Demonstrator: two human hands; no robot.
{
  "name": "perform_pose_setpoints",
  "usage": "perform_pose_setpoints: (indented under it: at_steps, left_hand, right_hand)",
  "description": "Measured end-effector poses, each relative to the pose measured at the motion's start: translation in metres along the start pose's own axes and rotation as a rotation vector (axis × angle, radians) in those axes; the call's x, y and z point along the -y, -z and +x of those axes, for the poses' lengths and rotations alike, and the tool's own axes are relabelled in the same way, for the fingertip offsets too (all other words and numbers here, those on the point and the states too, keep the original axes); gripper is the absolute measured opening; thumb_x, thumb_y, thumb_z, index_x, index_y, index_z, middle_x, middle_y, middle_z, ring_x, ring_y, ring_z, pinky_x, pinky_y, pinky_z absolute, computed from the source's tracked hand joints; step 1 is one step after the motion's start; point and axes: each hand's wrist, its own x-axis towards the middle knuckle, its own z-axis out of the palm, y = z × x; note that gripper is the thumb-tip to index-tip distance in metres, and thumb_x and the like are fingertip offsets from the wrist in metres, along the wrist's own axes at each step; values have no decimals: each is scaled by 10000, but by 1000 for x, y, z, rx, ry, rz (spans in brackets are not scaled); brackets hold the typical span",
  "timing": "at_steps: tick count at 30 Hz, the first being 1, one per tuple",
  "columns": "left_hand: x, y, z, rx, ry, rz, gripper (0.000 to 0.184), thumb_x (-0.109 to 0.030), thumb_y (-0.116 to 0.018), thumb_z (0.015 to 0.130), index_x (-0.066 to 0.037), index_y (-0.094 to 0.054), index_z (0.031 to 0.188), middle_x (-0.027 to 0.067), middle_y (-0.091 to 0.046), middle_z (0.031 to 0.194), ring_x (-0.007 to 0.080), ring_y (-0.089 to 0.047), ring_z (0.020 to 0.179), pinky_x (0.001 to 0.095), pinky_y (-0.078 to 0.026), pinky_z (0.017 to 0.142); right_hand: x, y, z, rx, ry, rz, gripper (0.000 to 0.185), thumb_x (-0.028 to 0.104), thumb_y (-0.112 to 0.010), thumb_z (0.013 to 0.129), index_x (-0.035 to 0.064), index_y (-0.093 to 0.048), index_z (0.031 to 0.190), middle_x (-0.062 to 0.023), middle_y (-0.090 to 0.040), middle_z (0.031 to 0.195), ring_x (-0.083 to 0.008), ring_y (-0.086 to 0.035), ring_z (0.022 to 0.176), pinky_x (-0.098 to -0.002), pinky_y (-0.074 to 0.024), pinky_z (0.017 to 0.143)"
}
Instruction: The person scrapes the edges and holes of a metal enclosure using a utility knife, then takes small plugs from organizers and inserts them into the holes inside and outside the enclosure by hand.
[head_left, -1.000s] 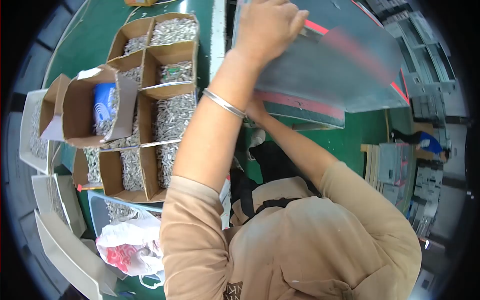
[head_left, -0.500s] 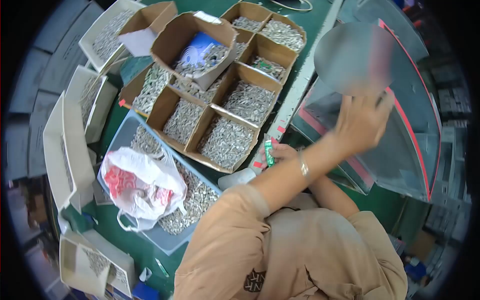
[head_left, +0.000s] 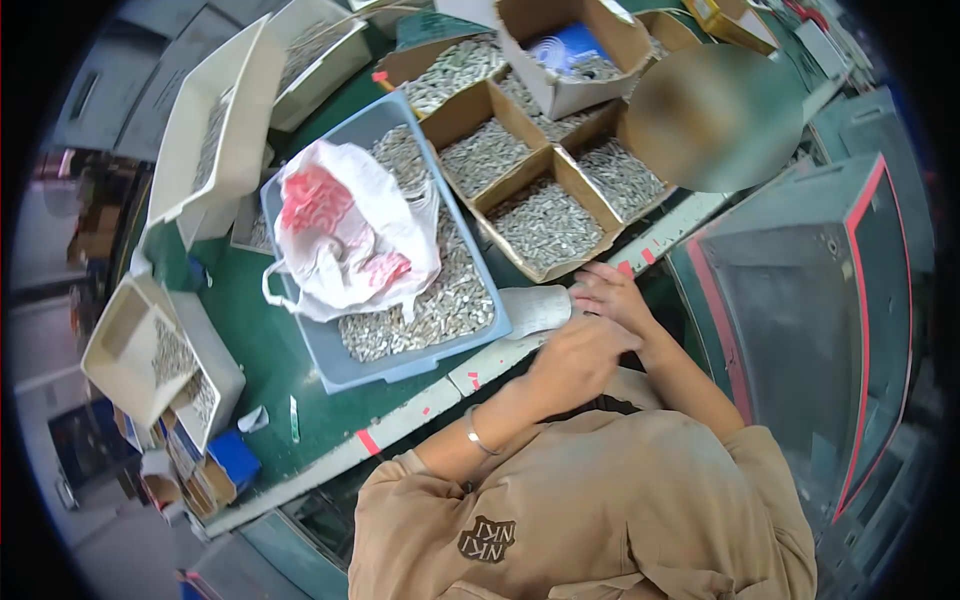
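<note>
My left hand (head_left: 580,365), with a metal bracelet on its wrist, is curled with its fingers bent in, just in front of my right hand. My right hand (head_left: 610,297) is at the table edge, its fingers bent together near the corner of the cardboard box. What either hand holds, if anything, is hidden. A pale, curved scoop-like piece (head_left: 537,309) lies beside the right fingertips. Left of it stands a blue-grey plastic tub (head_left: 395,372) of small metal pieces, with a white and red plastic bag (head_left: 350,230) on top. The divided cardboard box (head_left: 535,265) holds more such pieces.
White bins (head_left: 225,120) stand at the back left, and another white bin (head_left: 205,370) is tipped at the left. A slim green-white strip (head_left: 294,418) lies on the green table. At the right is a grey metal housing (head_left: 790,290) with red-taped edges. A blurred patch covers the upper right.
My left hand has come back from the housing at the right to beside my right hand. The green piece that was in my right hand no longer shows. The view has turned left.
</note>
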Motion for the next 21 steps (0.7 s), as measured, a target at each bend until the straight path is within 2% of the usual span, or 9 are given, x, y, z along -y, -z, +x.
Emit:
perform_pose_setpoints:
  at_steps: [4,7,8,9,10,11,14,17,21]
  left_hand:
    - [23,57,-17,-211,177,368,192,39,-496,642,-51,-572,793,106,-558,763,285,-527,739,363,-426,673]
    - [54,101,-40,-179,459,575,166,23,-483,656,-46,-561,785,116,-560,790,299,-522,789,382,-418,691]
    - [61,113,-43,-110,516,649,162,0,-482,667,-25,-558,808,141,-559,811,316,-515,807,384,-411,728]
    - [77,124,-50,-137,378,742,216,-23,-494,670,-14,-549,879,166,-553,885,329,-502,849,394,-391,780]
    - [91,135,-53,-125,387,837,317,-35,-506,677,-6,-520,992,185,-528,985,334,-481,914,400,-366,825]
    - [97,146,-50,-108,523,892,403,-51,-519,684,-15,-479,1083,181,-502,1052,331,-456,979,400,-346,851]
    - [118,171,-34,-272,513,753,411,-89,-545,701,-16,-480,1101,192,-494,1084,335,-437,1029,388,-327,893]
    - [113,170,-25,-162,646,545,389,-89,-538,709,-7,-492,1087,198,-493,1096,332,-433,1055,366,-321,914]
    - [125,172,-31,-157,545,666,383,-115,-504,736,2,-484,1100,209,-504,1089,321,-460,1043,343,-338,905]
  right_hand:
    - [16,6,-17,-7,44,-60,306,56,-454,794,-18,-450,1091,-119,-523,984,-145,-555,750,-249,-448,685]
    - [18,24,-22,61,19,-113,206,89,-448,835,11,-501,1017,-68,-572,872,-109,-559,696,-219,-454,634]
    - [20,27,-23,54,18,-119,194,88,-448,835,14,-507,1005,-62,-574,858,-106,-558,684,-215,-451,623]
    - [21,30,-24,45,16,-123,184,88,-448,835,18,-513,992,-56,-576,844,-103,-557,673,-211,-447,612]
    - [22,32,-25,36,13,-127,174,87,-448,835,22,-519,979,-50,-578,830,-99,-555,662,-207,-444,601]
    - [24,34,-26,18,19,-127,161,85,-450,831,25,-522,961,-47,-576,824,-96,-554,650,-203,-442,590]
    - [29,43,-29,5,55,-120,197,73,-444,813,5,-514,984,-60,-573,816,-108,-547,640,-210,-438,586]
    - [31,50,-33,-38,79,-104,187,73,-449,809,9,-517,971,-53,-574,804,-106,-546,634,-212,-439,578]
    - [19,63,-37,-103,83,-81,180,69,-447,807,13,-517,963,-51,-571,799,-103,-541,632,-209,-441,571]
